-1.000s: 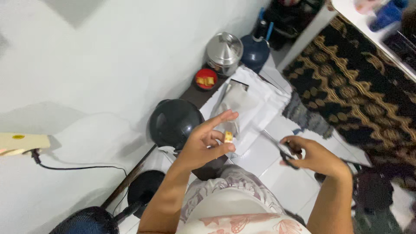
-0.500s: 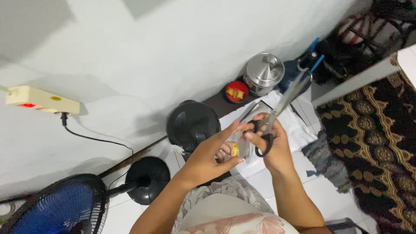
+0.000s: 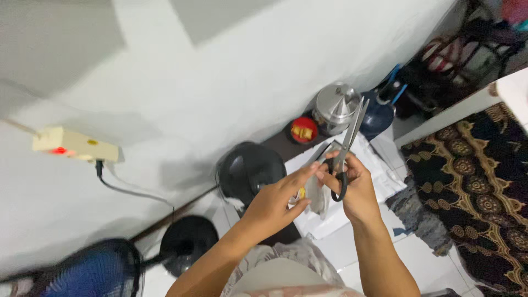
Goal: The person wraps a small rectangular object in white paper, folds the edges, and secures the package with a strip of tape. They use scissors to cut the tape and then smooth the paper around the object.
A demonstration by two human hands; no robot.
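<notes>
Head view: two bare hands meet above white floor tiles (image 3: 379, 250).
Left hand (image 3: 280, 201): pinches a small yellow item (image 3: 302, 192) between thumb and fingers.
Right hand (image 3: 355, 190): grips black-handled scissors (image 3: 345, 151), blades pointing up and away.
Beyond the hands: black helmet (image 3: 250, 170), steel pot (image 3: 335, 107), red bowl (image 3: 303, 130).

The room is evenly and fairly brightly lit from above, washing the white wall (image 3: 231, 60) pale. Soft grey shadows fall on it behind the cream power strip (image 3: 74, 144) and around the round black appliance (image 3: 250, 168). The shiny steel pot (image 3: 336, 107) shows mild glare. Motion blur smears the blue floor fan (image 3: 82, 272), the frame's edges and the upper right clutter.
</notes>
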